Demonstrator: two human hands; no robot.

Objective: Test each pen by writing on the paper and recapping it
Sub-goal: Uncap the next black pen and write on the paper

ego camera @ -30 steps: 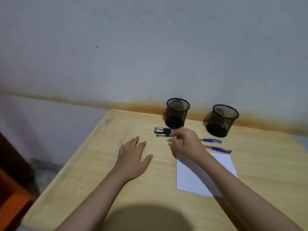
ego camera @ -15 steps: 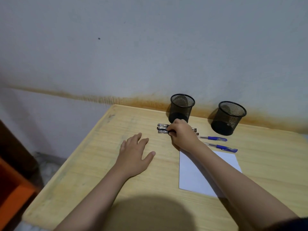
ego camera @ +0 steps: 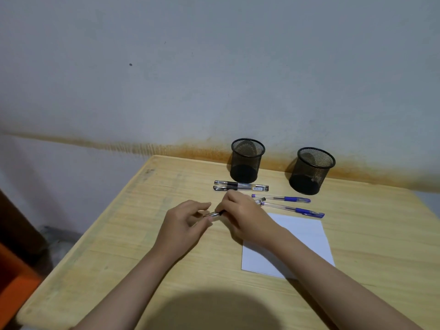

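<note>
A black pen is held level above the table between both hands. My right hand grips its barrel, whose far end sticks out behind the hand. My left hand pinches its capped end with thumb and fingers. Two more black pens lie side by side on the table beyond the hands. Two blue pens lie to the right of them. A white sheet of paper lies under my right forearm.
Two black mesh pen cups stand upright at the back of the wooden table, against the wall. The table's left edge drops to the floor, where an orange object sits.
My right hand lifted one black pen from the group and drew it toward me. My left hand rose from lying flat on the table and took hold of the pen's cap end.
</note>
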